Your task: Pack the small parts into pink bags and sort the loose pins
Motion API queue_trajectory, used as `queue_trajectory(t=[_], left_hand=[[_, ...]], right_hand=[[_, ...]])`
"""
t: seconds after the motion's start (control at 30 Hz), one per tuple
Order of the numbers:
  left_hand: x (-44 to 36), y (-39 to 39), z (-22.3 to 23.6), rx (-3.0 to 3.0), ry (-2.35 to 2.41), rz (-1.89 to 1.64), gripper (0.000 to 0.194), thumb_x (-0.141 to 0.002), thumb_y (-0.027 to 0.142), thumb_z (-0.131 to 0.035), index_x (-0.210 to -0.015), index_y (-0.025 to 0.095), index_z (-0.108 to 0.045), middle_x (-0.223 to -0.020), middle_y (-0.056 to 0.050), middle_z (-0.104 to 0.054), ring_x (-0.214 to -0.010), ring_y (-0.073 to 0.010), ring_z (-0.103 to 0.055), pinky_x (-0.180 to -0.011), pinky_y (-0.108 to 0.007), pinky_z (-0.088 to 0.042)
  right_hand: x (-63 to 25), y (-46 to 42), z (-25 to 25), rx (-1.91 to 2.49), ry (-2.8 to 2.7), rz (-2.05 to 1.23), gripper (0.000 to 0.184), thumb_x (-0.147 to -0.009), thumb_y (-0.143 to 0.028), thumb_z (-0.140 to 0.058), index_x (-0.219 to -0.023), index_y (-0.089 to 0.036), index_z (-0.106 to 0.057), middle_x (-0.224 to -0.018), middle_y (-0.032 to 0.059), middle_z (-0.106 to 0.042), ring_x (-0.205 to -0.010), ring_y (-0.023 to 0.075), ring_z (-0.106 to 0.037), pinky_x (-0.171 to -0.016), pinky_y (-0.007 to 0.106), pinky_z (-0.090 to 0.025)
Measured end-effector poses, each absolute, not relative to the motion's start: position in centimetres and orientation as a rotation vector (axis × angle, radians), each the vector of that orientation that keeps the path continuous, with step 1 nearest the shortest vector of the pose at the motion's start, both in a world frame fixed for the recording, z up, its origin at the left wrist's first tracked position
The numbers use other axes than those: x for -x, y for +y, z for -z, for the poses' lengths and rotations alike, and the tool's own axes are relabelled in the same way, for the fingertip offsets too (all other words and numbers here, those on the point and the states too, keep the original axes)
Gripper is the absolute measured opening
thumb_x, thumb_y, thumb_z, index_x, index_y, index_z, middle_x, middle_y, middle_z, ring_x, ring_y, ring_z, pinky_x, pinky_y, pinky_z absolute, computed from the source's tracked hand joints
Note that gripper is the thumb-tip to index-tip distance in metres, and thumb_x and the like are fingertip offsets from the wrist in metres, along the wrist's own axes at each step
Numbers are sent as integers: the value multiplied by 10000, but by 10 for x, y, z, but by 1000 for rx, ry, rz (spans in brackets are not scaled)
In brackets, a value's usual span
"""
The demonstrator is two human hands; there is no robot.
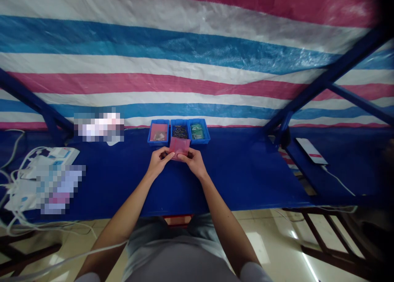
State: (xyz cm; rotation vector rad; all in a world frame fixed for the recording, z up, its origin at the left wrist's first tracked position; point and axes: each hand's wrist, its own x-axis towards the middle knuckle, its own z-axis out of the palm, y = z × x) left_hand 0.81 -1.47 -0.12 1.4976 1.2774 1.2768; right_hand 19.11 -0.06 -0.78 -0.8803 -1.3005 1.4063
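Observation:
A small pink translucent plastic bag (179, 145) is held between both my hands over the blue table. My left hand (159, 161) pinches its left edge, thumb on top. At the right edge my right hand (193, 161) grips it the same way. Just behind the bag stand three blue bins in a row. The left bin (149, 139) has pink bags and small pale pieces. Dark screws (179, 131) fill the middle bin, whose front the bag partly hides. Green packets (197, 131) lie in the right bin (207, 138).
Power strips (63, 154) with tangled white cables are at the left of the table (246, 171). A phone (310, 150) on a charging cable lies at the right. Blue metal struts (308, 93) rise at both sides before a striped tarp (184, 81).

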Motion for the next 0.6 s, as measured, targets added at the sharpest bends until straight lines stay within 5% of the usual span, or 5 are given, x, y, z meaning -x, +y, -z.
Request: queue_trajectory(t=[0.33, 0.6], left_hand=[[-5, -13, 4, -1461, 1285, -1302, 280, -797, 432, -749, -795, 156, -703, -637, 18, -597, -531, -97, -445, -523, -235, -312], [-9, -13, 4, -1387, 1143, -1257, 400, -785, 435, -764, -1056, 144, -719, -977, -87, -741, -845, -215, -674, -736, -290, -503]], right_hand=[[-190, -2, 7, 840, -1329, -1410, 375, -749, -424, -799, -1041, -195, -744, -1011, 60, -764, -901, 222, -715, -859, 360, -560], [-192, -2, 6, 873, -1344, -1371, 351, -778, -447, -766, -1019, -192, -755, -978, 51, -761, -889, 225, -708, -854, 356, -555]])
